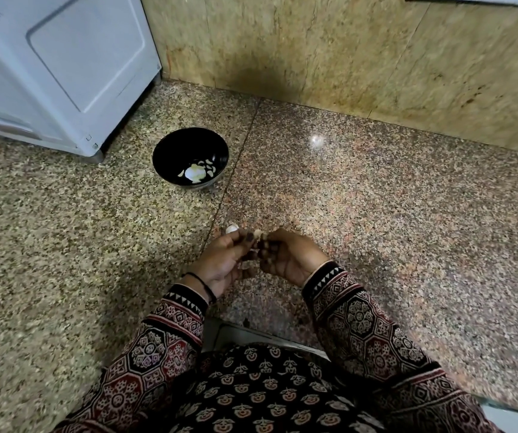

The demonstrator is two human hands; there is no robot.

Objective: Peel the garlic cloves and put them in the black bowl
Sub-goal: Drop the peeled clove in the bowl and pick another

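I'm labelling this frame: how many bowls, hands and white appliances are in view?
black bowl: 1
hands: 2, left hand and right hand, both pinching a garlic clove
white appliance: 1
Total: 4

I see dim, soft light. A small white glare spot shines on the polished speckled granite floor, far right. Shadow lies under the left hand and right hand; the pale garlic clove they pinch is blurred. The white metal appliance, far left, leans from lens distortion.
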